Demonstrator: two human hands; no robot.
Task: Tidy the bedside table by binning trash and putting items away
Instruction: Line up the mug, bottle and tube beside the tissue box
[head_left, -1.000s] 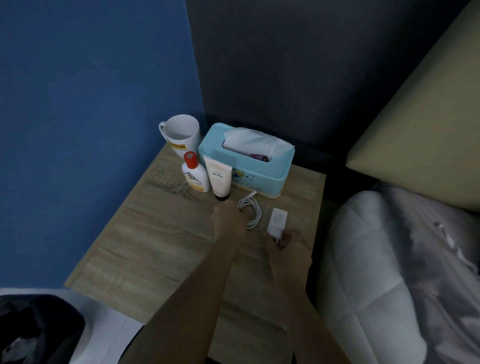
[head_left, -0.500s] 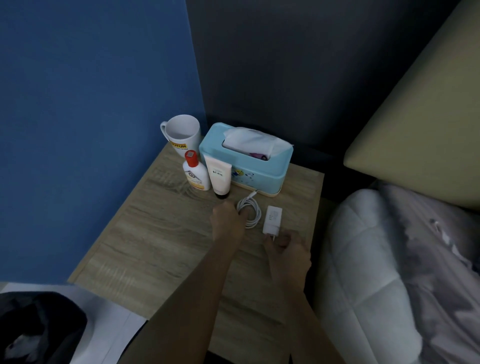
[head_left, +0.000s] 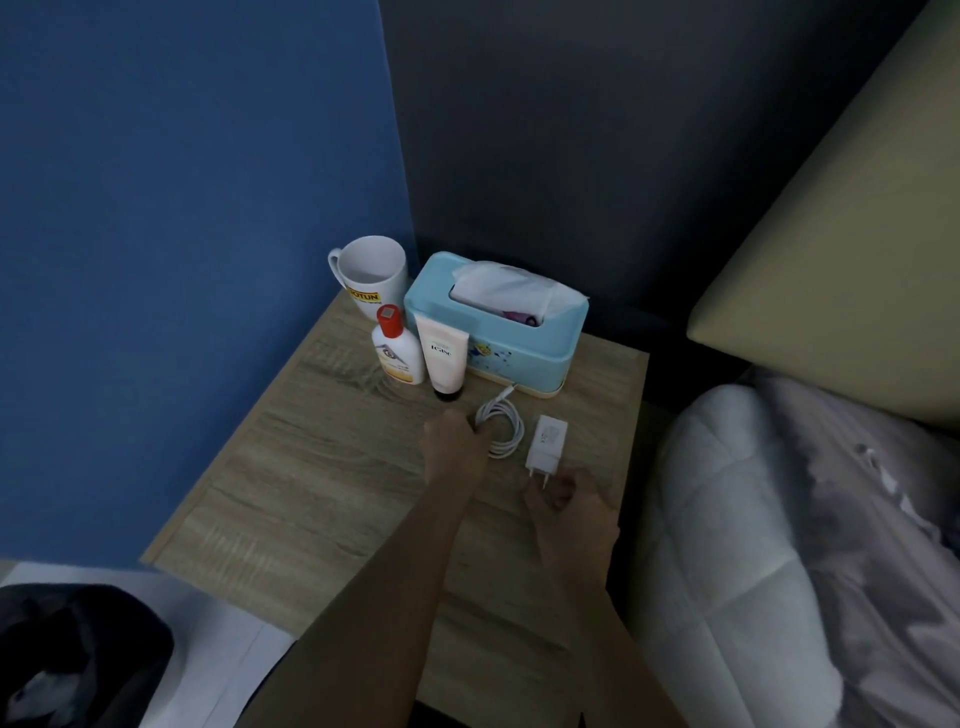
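Note:
A coiled white cable (head_left: 503, 430) lies on the wooden bedside table (head_left: 322, 467), in front of the tissue box. My left hand (head_left: 453, 448) grips the coil's left side with curled fingers. Just right of the coil, a white charger plug (head_left: 546, 446) lies flat with its prongs pointing toward me. My right hand (head_left: 567, 500) sits right behind the prongs, fingers loosely curled, with no clear hold on the plug.
At the back stand a white mug (head_left: 370, 275), a red-capped lotion bottle (head_left: 397, 353), a cream tube (head_left: 444, 358) and a light blue tissue box (head_left: 498, 332). The bed with its white duvet (head_left: 779, 545) borders the right; a dark object (head_left: 67, 654) lies lower left.
My right hand laid the tilted charger plug flat on the table beside the cable and drew back a little. My left hand stays on the cable coil.

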